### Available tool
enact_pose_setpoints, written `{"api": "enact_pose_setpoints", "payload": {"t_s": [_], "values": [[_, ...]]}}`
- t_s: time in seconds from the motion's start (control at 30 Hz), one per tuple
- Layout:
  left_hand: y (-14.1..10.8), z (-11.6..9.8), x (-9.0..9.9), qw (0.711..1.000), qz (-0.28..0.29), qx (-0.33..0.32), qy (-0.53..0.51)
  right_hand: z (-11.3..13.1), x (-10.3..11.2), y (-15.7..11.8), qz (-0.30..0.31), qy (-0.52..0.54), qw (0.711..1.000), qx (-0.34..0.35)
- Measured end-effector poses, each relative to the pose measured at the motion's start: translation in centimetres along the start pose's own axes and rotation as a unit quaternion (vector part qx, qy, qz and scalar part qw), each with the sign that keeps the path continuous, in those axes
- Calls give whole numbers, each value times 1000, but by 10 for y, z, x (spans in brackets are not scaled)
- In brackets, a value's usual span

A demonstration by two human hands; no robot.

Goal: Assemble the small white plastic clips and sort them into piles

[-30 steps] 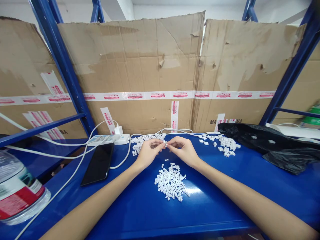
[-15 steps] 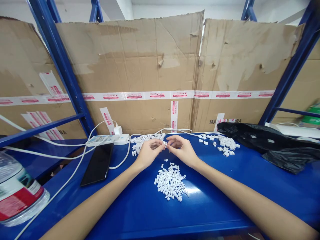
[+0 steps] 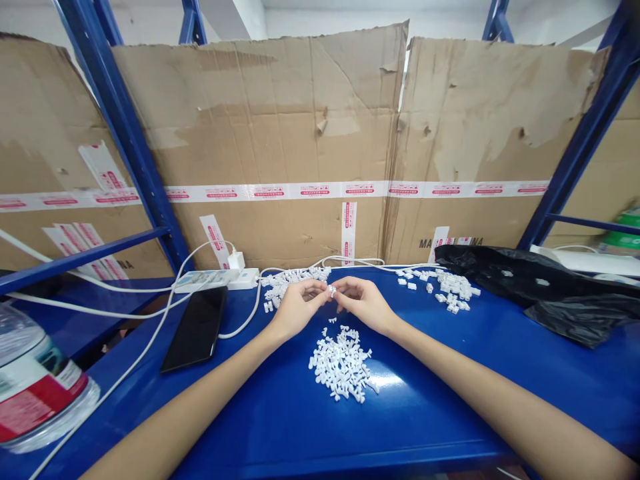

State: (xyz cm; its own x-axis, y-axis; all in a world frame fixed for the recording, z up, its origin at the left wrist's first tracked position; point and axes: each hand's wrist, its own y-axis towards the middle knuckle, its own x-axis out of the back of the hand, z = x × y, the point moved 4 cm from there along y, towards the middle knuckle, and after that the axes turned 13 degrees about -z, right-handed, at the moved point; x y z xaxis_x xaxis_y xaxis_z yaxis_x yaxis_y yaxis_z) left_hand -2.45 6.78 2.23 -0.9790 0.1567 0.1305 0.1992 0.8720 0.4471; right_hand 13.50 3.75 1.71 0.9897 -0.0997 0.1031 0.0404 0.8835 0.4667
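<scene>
Black smartphone (image 3: pixel 195 329), white power strip (image 3: pixel 205 281), black plastic bag (image 3: pixel 530 287)

White plastic pieces (image 3: pixel 342 364), blue shelf (image 3: pixel 440 413), red-printed white tape (image 3: pixel 370 189), black bag (image 3: pixel 490 272)

the hands (image 3: pixel 299 310) and slim, tapering forearms (image 3: pixel 500 400) are bare.
</scene>
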Motion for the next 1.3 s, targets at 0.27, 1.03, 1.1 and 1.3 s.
{"api": "enact_pose_setpoints", "payload": {"t_s": [0.27, 1.03, 1.1, 1.3], "values": [[-1, 0, 1, 1000, 7, 0, 8, 0, 0, 0, -4, 2, 1000, 18], [-3, -1, 0, 996, -25, -35, 80, 3, -1, -1, -6, -6, 1000, -14], [-3, -2, 0, 996, -23, -36, 80, 5, -1, -1, -2, -2, 1000, -14], [-3, -1, 0, 996, -17, -41, 82, 5, 0, 0, 1, 3, 1000, -12]]}}
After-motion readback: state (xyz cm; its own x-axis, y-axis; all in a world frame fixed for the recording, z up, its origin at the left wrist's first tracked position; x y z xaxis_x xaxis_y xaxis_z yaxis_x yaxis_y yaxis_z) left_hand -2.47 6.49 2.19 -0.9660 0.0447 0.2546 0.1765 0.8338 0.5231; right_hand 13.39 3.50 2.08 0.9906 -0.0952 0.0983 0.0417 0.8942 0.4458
